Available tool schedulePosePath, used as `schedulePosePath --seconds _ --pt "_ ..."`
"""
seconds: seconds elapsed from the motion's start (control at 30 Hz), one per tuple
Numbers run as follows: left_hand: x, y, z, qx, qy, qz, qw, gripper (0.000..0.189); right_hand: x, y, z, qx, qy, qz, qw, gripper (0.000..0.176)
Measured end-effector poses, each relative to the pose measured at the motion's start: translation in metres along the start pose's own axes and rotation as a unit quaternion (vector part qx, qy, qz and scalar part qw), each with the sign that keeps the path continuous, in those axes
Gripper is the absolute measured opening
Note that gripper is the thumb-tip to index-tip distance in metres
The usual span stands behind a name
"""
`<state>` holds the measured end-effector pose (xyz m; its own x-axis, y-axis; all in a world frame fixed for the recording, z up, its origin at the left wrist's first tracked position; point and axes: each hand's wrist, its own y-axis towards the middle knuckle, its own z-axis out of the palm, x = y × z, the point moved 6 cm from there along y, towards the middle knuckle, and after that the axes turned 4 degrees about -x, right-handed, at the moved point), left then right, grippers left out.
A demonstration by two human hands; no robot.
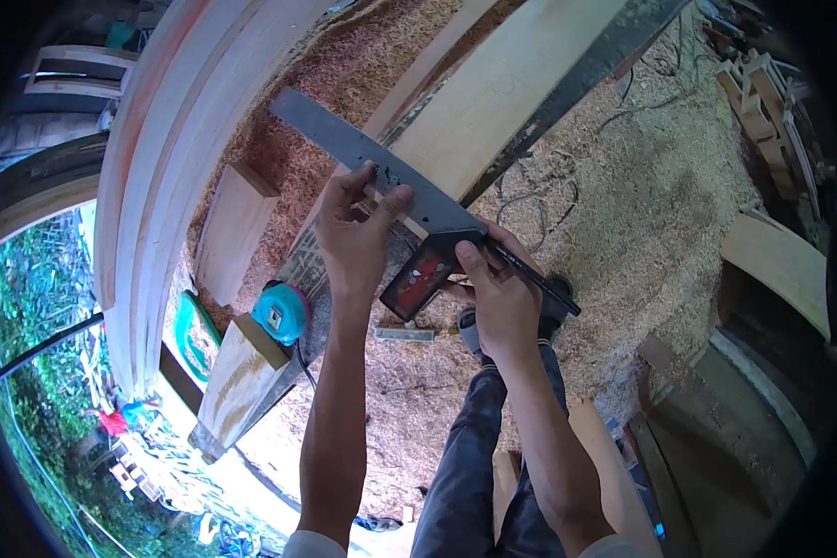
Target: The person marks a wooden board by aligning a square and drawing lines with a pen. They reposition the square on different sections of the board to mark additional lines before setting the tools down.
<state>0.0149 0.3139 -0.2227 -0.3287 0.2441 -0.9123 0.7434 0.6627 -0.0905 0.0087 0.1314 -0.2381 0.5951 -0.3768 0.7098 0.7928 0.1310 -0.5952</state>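
Note:
A square-like tool, which looks like a try square [339,138], has a long grey metal blade and a dark block handle with a red face. It is held tilted over the workbench. My left hand [355,237] is closed, its thumb and fingers pinching the blade near its middle. My right hand [502,302] is closed around the handle end, where blade and block meet. A thin black stick [553,296], perhaps a pencil or pen, runs along the right fingers and sticks out past them. Behind the blade lies a pale wooden board [502,93].
A teal power tool [280,313] with a cable sits by a wood block [242,372] at the left. Curved planks [172,158] stand at the far left. Wood shavings [660,186] cover the floor, where a loose cable lies. Wood offcuts [763,102] are piled at the right.

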Motion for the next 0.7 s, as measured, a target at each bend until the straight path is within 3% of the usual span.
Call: schedulePosePath --seconds 0.4,0.7 --pt "-0.002 0.009 0.002 0.017 -0.029 0.012 0.999 0.045 -0.003 -0.001 -0.001 -0.013 -0.002 0.015 1.000 0.037" --pt "-0.003 0.000 0.007 0.023 -0.097 -0.034 0.994 0.046 -0.001 -0.003 -0.003 -0.004 -0.005 0.029 1.000 0.037"
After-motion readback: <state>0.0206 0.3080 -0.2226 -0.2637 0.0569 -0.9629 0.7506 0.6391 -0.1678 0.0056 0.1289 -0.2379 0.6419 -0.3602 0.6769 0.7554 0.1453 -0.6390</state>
